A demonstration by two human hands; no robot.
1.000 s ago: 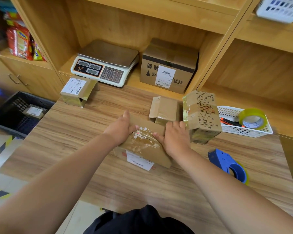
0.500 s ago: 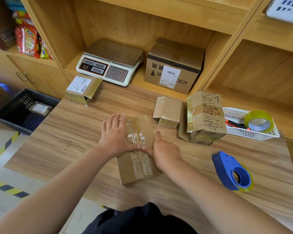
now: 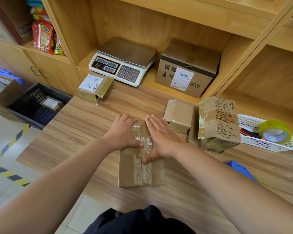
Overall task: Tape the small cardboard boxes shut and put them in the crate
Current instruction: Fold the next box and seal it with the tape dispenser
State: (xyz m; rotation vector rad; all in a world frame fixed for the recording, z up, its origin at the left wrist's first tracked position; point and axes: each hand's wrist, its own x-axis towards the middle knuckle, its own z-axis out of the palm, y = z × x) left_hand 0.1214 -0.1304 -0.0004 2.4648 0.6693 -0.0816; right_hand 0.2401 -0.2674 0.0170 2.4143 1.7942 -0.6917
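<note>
Both my forearms reach in from the bottom corners and meet over the flat box [image 3: 140, 173], which lies on the counter [image 3: 85, 132] straight ahead of me, its near end bare and its far end under my palms. My left hand [image 3: 123, 134] rests on the left flap, fingers bent down over the far edge and thumb laid against the taped seam; those fingertips are out of sight behind the edge. My right hand [image 3: 161, 139] lies flat on the right flap, fingers straight and held together, thumb pointing back along the seam.

To my right the blue tape dispenser [image 3: 240, 171] is mostly hidden by my right forearm; only an upper corner shows. Beyond my right hand sits a small box [image 3: 179, 115], with a taller printed box [image 3: 218, 122] just beside it; whether they touch I cannot tell. A white basket [image 3: 267, 144] next to them holds a tape roll [image 3: 275, 131].

At the counter's far left stands a labelled box [image 3: 95, 87]; behind it, on the shelf, are a scale [image 3: 122, 61] and a carton [image 3: 186, 68]. The crate [image 3: 35, 105] sits on the floor off to my left, with one parcel [image 3: 51, 103] inside.
</note>
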